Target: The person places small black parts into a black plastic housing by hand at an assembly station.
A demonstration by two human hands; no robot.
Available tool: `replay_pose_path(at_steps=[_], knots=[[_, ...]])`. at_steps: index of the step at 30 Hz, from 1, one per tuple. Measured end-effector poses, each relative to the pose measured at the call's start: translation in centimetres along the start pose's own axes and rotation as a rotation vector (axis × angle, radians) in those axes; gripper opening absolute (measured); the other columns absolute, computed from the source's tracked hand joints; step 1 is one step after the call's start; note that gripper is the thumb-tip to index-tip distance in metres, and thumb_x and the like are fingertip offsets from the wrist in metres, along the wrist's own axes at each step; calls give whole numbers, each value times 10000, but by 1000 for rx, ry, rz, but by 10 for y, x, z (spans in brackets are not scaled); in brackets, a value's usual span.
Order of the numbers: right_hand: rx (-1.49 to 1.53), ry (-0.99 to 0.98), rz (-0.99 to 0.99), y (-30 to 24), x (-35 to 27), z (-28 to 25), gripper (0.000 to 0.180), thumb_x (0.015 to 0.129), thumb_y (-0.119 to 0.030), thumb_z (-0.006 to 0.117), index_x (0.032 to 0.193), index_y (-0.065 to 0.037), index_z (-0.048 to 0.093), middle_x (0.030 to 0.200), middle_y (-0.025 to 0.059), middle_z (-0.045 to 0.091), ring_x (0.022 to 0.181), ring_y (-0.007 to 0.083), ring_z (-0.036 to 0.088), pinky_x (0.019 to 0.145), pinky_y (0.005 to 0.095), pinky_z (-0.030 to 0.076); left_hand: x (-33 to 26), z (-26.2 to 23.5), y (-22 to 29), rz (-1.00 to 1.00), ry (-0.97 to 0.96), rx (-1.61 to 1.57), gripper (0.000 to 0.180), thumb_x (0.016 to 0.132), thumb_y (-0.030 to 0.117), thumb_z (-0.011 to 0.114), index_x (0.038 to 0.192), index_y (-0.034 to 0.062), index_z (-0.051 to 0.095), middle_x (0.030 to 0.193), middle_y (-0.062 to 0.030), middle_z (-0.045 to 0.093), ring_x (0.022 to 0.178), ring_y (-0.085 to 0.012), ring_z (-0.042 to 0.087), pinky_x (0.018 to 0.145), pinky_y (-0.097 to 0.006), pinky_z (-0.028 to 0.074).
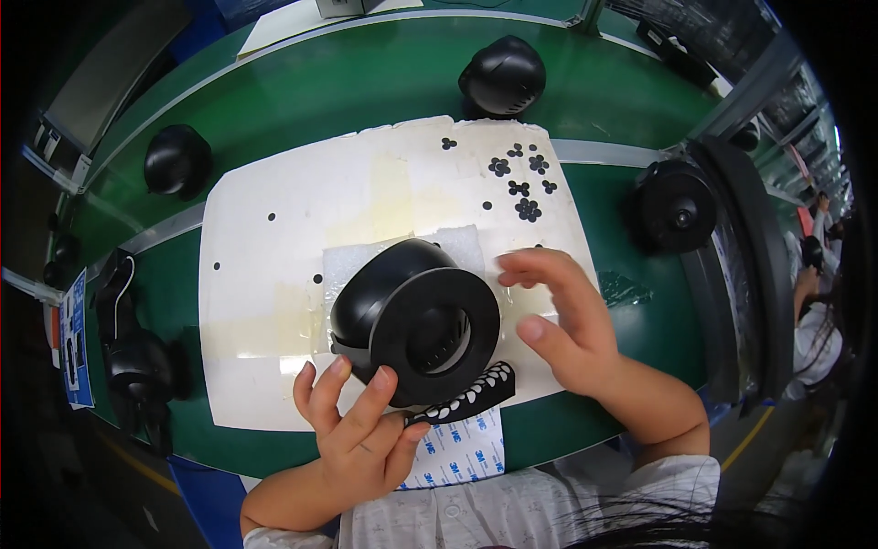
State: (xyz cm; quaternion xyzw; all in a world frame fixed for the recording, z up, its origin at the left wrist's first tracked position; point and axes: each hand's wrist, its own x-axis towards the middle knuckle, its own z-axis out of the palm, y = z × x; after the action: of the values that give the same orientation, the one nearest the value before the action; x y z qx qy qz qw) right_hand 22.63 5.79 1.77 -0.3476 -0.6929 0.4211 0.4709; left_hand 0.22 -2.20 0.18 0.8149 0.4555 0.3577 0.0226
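A glossy black rounded housing (pixel 366 309) with a flat ring-shaped rim (pixel 393 352) sits tilted on a white foam pad (pixel 466 245), its round opening turned toward me. My left hand (pixel 357 435) grips its lower left side, fingertips against the rim. By that hand's thumb lies a curved black strip (pixel 503 389) with a row of white oval patches; I cannot tell whether the thumb holds it too. Just right of the housing, my right hand (pixel 572 334) is raised with thumb and fingers apart, and nothing shows in it.
Small black round pads (pixel 528 210) lie in clusters on the white board (pixel 247 366). More black housings stand on the green bench at the back (pixel 503 78), left (pixel 178 160) and right (pixel 677 206). A printed backing sheet (pixel 466 448) lies at the front. Other people work far right.
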Motion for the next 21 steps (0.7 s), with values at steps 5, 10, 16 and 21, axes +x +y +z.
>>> replay_pose_path(at_steps=[5, 10, 16, 21], knots=[[110, -290, 145, -8, 43, 11, 276, 777, -135, 607, 1036, -45, 570, 844, 49, 585, 723, 98, 511, 631, 224, 401, -2, -1, -3, 11, 0, 17, 214, 738, 229, 620, 632, 52, 566, 1174, -80, 523, 1170, -345, 328, 971, -505, 140], [95, -362, 136, -2, 53, 10, 247, 764, -82, 598, 1006, -39, 578, 801, 43, 580, 644, 94, 506, 562, 213, 396, -1, -4, 1, -7, -13, 23, 207, 719, 233, 631, 636, 54, 570, 1146, -49, 543, 1146, -326, 350, 960, -509, 147], [64, -290, 25, 0, 52, 17, 235, 757, -92, 609, 982, -36, 572, 758, 48, 557, 642, 77, 496, 566, 211, 394, 0, -5, -1, -17, -20, 12, 211, 709, 245, 638, 639, 56, 574, 1134, -35, 550, 1139, -320, 355, 953, -514, 152], [33, -498, 136, -1, 56, -2, 256, 788, -188, 635, 977, -26, 575, 798, 31, 566, 710, 78, 518, 604, 218, 410, 1, -7, -3, 5, -50, 15, 198, 706, 254, 640, 716, 58, 612, 1120, -44, 553, 1150, -324, 333, 956, -525, 123]])
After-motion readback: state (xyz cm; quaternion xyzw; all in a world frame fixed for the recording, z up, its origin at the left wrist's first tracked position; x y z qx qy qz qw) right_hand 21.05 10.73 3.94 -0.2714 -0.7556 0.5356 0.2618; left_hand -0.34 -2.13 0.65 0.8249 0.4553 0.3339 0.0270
